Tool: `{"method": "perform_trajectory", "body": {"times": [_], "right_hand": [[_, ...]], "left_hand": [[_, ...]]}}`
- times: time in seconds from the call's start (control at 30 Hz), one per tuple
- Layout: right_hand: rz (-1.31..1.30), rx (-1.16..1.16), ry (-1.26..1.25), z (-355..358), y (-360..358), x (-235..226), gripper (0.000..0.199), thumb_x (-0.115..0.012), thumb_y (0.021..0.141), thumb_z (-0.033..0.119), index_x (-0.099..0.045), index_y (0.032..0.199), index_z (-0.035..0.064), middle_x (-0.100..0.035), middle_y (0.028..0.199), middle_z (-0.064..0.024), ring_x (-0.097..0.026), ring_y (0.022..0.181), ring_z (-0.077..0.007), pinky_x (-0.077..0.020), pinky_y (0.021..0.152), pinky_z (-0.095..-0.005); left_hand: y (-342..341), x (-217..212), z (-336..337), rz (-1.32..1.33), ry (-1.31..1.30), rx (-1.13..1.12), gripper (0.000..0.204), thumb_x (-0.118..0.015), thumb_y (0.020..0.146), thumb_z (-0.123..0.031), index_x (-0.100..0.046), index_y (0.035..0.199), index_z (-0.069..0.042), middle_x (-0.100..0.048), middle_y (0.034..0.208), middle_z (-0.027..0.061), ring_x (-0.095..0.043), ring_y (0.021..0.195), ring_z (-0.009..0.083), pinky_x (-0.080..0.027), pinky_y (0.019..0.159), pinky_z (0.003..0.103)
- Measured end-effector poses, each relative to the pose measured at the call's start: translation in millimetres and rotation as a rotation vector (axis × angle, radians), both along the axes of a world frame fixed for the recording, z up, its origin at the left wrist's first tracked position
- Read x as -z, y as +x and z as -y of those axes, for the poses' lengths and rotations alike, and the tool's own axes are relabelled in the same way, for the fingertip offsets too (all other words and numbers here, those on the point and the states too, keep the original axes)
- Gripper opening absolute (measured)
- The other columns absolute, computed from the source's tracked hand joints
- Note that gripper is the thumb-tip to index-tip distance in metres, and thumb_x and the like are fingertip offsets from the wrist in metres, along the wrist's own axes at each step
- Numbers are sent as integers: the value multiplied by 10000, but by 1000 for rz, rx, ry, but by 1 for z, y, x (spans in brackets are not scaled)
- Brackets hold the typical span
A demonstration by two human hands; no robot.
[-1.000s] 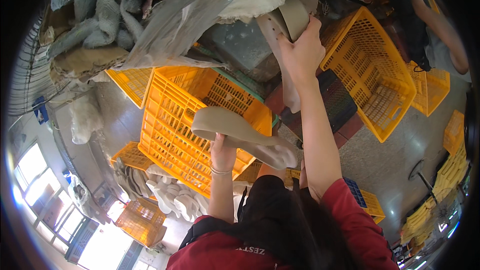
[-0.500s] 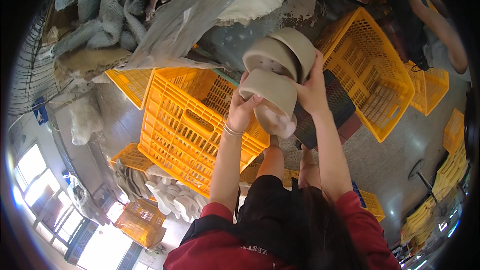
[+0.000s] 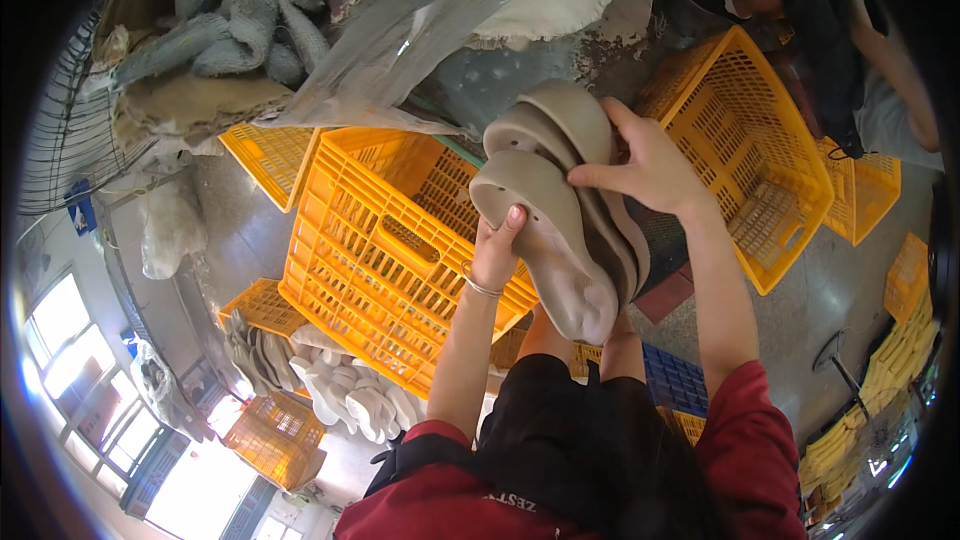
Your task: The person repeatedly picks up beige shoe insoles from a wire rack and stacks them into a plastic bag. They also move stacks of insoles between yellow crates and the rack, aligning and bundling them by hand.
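Observation:
A stack of three beige moulded slippers is held upright in front of me. My left hand (image 3: pixel 495 258) grips the front slipper (image 3: pixel 535 190), thumb on its broad strap beside a small hole; the other fingers are hidden behind it. The middle slipper (image 3: pixel 522 124) and the rear slipper (image 3: pixel 578 112) nest close behind. My right hand (image 3: pixel 655 172) is closed around the rear part of the stack from the right, thumb reaching toward the middle slipper and fingers over the rear strap. The soles hang down toward my legs.
A large yellow plastic crate (image 3: pixel 365 260) stands left of my hands, and another yellow crate (image 3: pixel 740 140) to the right. Grey gloves (image 3: pixel 250 15) and a cloudy plastic sheet (image 3: pixel 420 30) lie ahead. White slippers (image 3: pixel 355 395) are piled at lower left. Another person (image 3: pixel 880 60) is at upper right.
The slippers have tipped so the front one's footbed and sole now show at length. My right hand has shifted from the stack's side up to its rear, its thumb now over the top.

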State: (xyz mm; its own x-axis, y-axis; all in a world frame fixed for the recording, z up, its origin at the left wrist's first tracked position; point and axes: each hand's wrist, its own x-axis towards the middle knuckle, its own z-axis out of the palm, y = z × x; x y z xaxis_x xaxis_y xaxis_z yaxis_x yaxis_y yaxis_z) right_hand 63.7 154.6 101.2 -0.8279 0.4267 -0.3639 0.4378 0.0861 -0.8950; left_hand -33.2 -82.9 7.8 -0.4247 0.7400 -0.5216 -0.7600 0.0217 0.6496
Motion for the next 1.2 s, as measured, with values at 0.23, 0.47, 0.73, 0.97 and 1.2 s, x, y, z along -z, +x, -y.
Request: {"method": "perform_trajectory", "body": {"times": [0.23,0.47,0.73,0.97,1.2], "right_hand": [[146,56,81,-19,-4,22,496,-712,783,276,-570,1077,-97,-676,936,-269,-681,905,-365,-538,776,-419],[500,69,632,-46,-54,47,431,-625,822,311,-626,1048,-57,-674,963,-269,-656,959,-416,-536,827,-445],[520,31,635,-47,-106,53,312,-572,842,221,-688,988,-28,-663,1111,-215,-646,1021,-379,-531,869,-439],[349,366,617,-16,-67,45,362,-617,840,225,-556,1028,-79,-663,882,-295,-658,869,-438,-522,800,-497],[141,647,563,11,-57,61,321,-607,841,185,-502,1043,-40,-650,805,-288,-640,804,-470,-507,738,-501]], "left_hand": [[10,-14,27,-139,-158,-107,521,-694,907,-283,-486,1308,-23,-592,1196,42,-542,1120,151,-429,972,319],[22,-29,61,-201,-193,30,488,-724,883,-283,-539,1242,-8,-623,1119,21,-570,1042,134,-448,924,299],[34,-30,68,-180,-259,-34,523,-701,900,-291,-495,1295,-17,-600,1174,43,-547,1097,145,-425,967,312],[30,-28,79,-121,-218,-112,492,-666,926,-295,-488,1301,-29,-589,1210,45,-545,1133,161,-423,986,336],[28,-25,85,-136,-155,-148,383,-571,980,-224,-462,1319,-82,-582,1222,49,-562,1134,199,-466,975,392]]}}
